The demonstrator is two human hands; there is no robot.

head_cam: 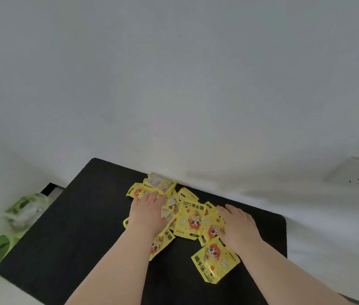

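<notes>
Several yellow hand-warmer packets with a red-haired cartoon figure lie in a loose heap on a black table, pushed up against the white wall. My left hand rests palm down on the left part of the heap, fingers reaching toward the far packets. My right hand lies flat at the right side of the heap, fingers straight, touching the packets' edge. One packet sits apart near the front, just left of my right forearm.
A white wall rises directly behind the table. A wall socket sits at the right. Left of the table, low down, lies a green and clear plastic bag.
</notes>
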